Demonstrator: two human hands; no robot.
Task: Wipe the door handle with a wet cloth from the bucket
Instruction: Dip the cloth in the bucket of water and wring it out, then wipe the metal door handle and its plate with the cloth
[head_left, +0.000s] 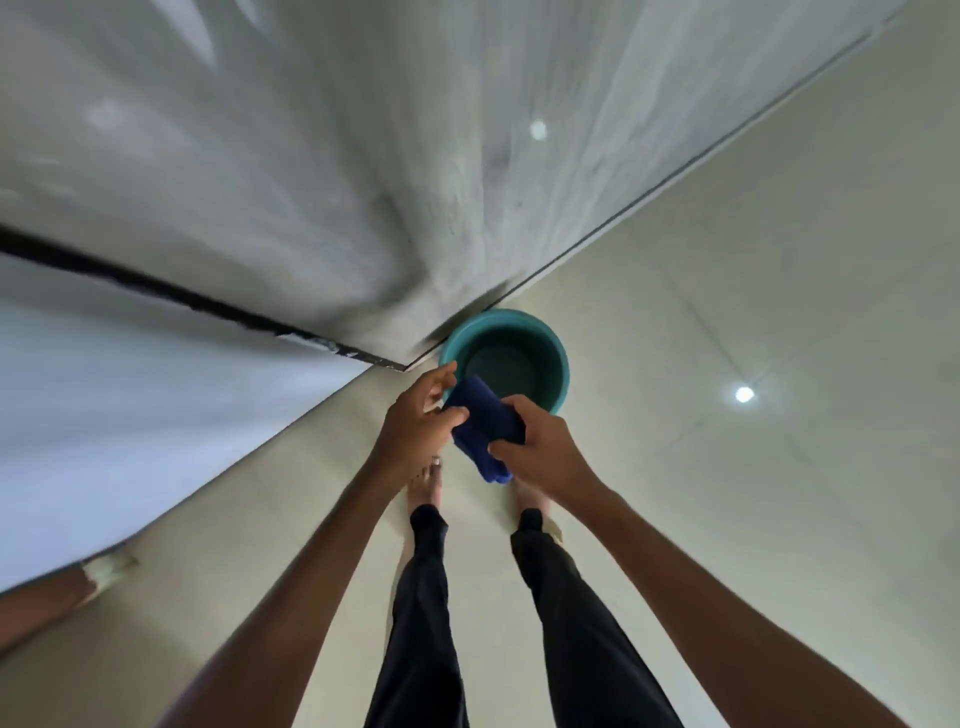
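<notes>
Blue cloth (485, 431) sits folded between both hands, above the floor and just in front of the teal bucket (506, 358). From my feed, the left hand (415, 415) has its thumb pressed on the cloth's near-left edge, with the fingers curled round the far side, so it is gripping the cloth. My view of the right hand (540, 447) shows it closed on the cloth's right side, thumb underneath and fingers wrapped over the top. A lower fold of the cloth hangs down below the two hands.

I see the bucket standing on the pale tiled floor (727, 312), right at the corner where the grey door (311, 182) meets the floor. Its inside looks dark; I cannot tell from here how much water it holds. The cloth overlaps the bucket's near rim in the picture, though it is held higher than the rim, not inside it.

No door handle shows in my view, so I cannot say where it is. A white wall (130, 389) runs along the left, split from the door by a dark gap.

Below the hands I see two bare feet (426, 483) on the tiles and legs in black trousers (421, 623). Two bright light spots reflect on the door and the floor. The whole frame is somewhat blurred, the door most of all
</notes>
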